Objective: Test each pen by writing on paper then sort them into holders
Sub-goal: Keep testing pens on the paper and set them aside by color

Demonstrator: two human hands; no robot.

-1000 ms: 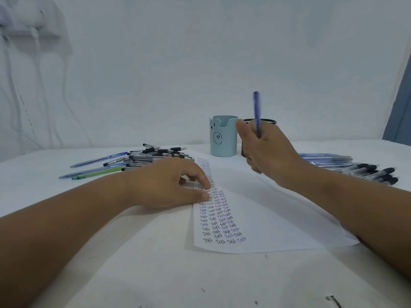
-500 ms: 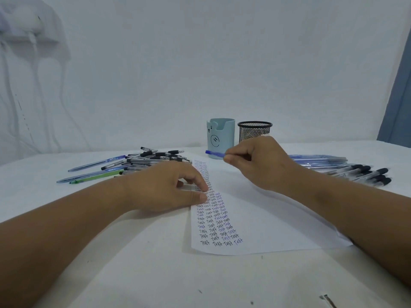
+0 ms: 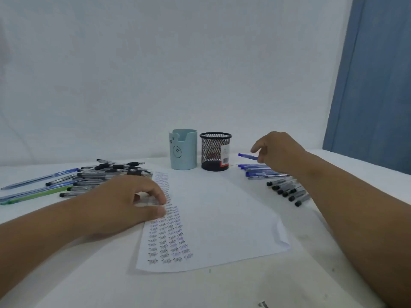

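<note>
White wall, blue panel upper right, white counter (image 3: 66,274) below. Head view: paper (image 3: 222,218) at centre, pinned flat by left hand (image 3: 124,203), fingers pressing its written left column, likely to stop sliding. Right hand (image 3: 280,152) at right of centre pinching blue pen (image 3: 246,155) level above sorted blue pens (image 3: 255,171), probably laying it down there. Holders (image 3: 183,150) just left, apparently empty. Untested pile (image 3: 106,176) at left. Open room lower frame.
</note>
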